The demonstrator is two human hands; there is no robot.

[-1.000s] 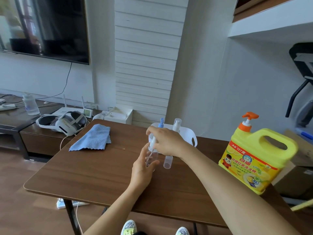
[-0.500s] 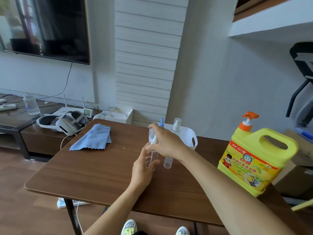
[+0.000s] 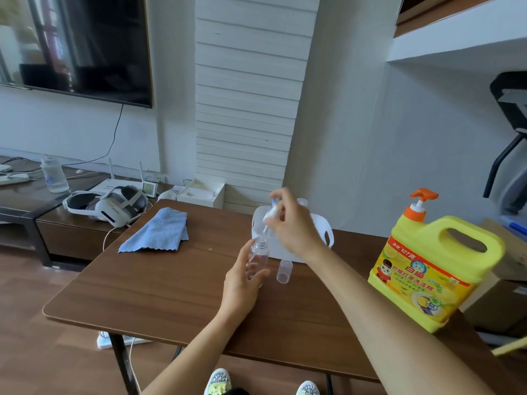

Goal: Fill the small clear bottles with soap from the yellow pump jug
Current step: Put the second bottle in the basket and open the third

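Bottle uncapped for filling.
Left hand (image 3: 241, 282) grips the bottle (image 3: 259, 256); right hand (image 3: 292, 225) pinches its lifted spray top (image 3: 269, 214). Next, likely: bring the jug (image 3: 433, 270) over.

Left hand (image 3: 242, 280), right hand (image 3: 291, 226): bare. Left forearm (image 3: 194, 346), right forearm (image 3: 385, 309): bare from wrist back to frame edge.

Well below left hand: left shoe (image 3: 218, 382), rounded white toe, speckled yellow-green and grey upper. Below right hand: right shoe (image 3: 307, 389), white toe, grey speckle, mostly cut off. Between shoes: dark garment (image 3: 233, 392), kind unclear.
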